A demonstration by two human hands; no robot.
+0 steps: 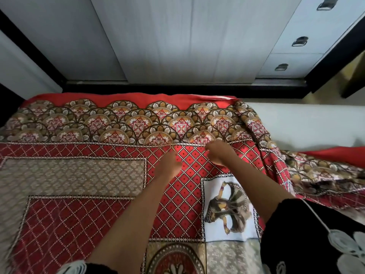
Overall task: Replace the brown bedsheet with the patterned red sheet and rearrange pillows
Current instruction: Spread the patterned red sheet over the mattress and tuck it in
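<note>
2 hands (169, 163) on flat patterned red sheet (79, 175)

— What do you see past the far edge of the bed?

— A pale grey wardrobe (158, 36) with sliding panels, sitting on a black base rail (185, 87).

— And toward the far right corner?

— You have a bank of white drawers (296, 56) there, each carrying a metal handle (299, 41). A dark frame (335, 62) runs diagonally beside them, with a yellowish floor (349, 76) just beyond it.
</note>
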